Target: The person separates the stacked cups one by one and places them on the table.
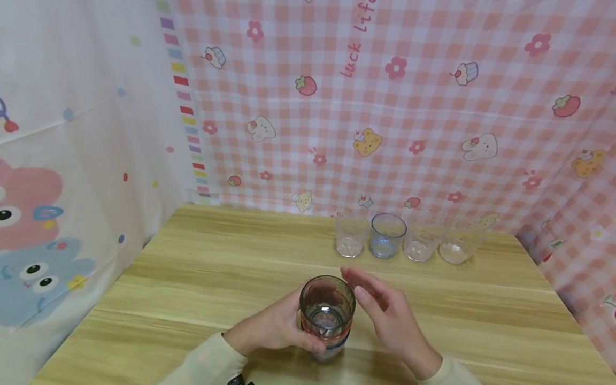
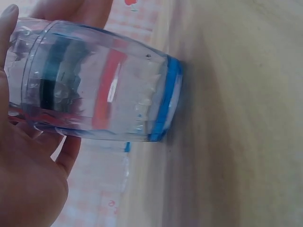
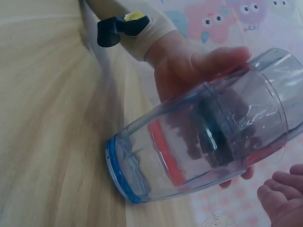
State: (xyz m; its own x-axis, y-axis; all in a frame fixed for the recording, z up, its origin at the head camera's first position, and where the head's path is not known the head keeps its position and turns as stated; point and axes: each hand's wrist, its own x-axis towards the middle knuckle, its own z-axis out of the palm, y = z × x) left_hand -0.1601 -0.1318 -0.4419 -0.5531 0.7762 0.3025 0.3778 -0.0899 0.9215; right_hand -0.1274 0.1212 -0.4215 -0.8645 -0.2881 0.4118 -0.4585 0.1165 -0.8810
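Note:
A stack of nested clear tumblers (image 1: 329,307) stands upright near the front of the table, a smoky grey one on top. Through the outer tumbler's wall (image 2: 132,90), a red band and a dark band show; its base looks blue. My left hand (image 1: 274,329) grips the stack from the left, thumb across the near side. The right hand (image 1: 387,321) is held beside the rim on the right, fingers extended, holding nothing. In the right wrist view, the fingers of that hand (image 3: 284,201) appear apart from the stack. Whether the base touches the table I cannot tell.
Towards the back right, several tumblers stand in a row: a blue one (image 1: 387,238) and clear ones, including the leftmost clear tumbler (image 1: 349,240). Behind the wooden table (image 1: 192,267) hangs a pink checked cloth (image 1: 337,117); a white printed cloth (image 1: 120,133) hangs on the left.

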